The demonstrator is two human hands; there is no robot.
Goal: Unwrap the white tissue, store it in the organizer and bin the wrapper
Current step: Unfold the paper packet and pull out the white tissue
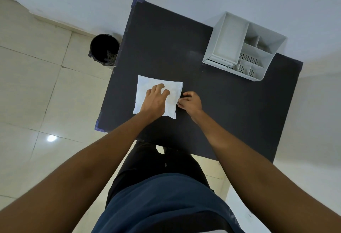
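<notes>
A white tissue pack (pixel 147 86), still in its wrapper, lies flat on the left half of the dark table (pixel 221 112). My left hand (pixel 155 100) rests palm down on top of it, fingers spread. My right hand (pixel 190 102) is at the pack's right edge, its fingertips pinched on the wrapper's edge. The white organizer (pixel 228 38) stands at the table's far right, with a large open compartment and several smaller ones. A black bin (pixel 104 48) sits on the floor beyond the table's left edge.
The table stands against a pale wall. Cream floor tiles (pixel 36 85) spread to the left. My legs and dark blue shirt fill the bottom middle of the view, close to the table's near edge.
</notes>
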